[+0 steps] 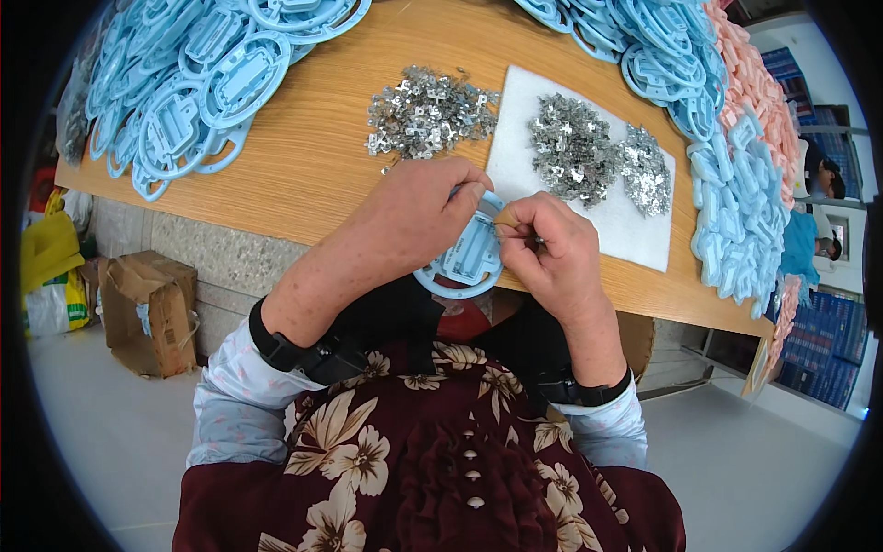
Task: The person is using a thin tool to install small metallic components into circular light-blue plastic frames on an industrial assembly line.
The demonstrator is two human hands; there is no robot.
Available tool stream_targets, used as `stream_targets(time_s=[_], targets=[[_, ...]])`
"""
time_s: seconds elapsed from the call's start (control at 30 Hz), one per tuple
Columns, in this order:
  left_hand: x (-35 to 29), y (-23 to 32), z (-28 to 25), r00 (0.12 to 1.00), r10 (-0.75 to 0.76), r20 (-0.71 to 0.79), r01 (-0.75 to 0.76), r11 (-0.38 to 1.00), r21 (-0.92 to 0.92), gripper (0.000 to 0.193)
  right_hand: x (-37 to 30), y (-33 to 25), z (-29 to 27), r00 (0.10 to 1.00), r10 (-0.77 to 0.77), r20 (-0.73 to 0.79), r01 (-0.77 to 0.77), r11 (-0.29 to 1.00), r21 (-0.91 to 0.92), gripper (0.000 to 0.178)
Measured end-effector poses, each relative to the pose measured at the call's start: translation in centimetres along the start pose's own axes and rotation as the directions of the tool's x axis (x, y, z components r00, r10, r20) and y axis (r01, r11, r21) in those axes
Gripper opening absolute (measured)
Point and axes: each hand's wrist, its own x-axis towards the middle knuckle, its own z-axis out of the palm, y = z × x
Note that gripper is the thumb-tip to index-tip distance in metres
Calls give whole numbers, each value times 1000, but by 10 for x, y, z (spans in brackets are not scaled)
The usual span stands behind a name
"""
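A light blue oval plastic frame (469, 260) with a recessed compartment is tilted at the table's near edge. My left hand (432, 204) grips its upper rim, fingers closed around it. At the frame's right side my right hand (552, 244) is closed in a pinch; what sits between its fingertips is too small to make out. Beyond my hands lies a heap of small silvery metal clips (428, 112) on the wood. Two more piles of small metal pieces, a larger pile (572, 147) and a smaller pile (646, 170), rest on a white foam sheet (515, 110).
Blue frames are stacked in a pile (198, 87) at the left and another pile (662, 64) at the far right. Small blue plastic parts (740, 216) and pink parts (759, 101) line the table's right side. A cardboard box (147, 313) stands on the floor at left.
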Motion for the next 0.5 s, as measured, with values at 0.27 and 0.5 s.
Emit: stream_targets(time_s=[0.27,0.5], targets=[[3,12,-14,967,-147,208,163,985,-57,30,0,-3,-6,993,-107,48,115,972,-203,18],[-9,2,2,988,156,10,-154,967,203,33,-5,-13,-5,989,140,54,-135,987,-87,17]])
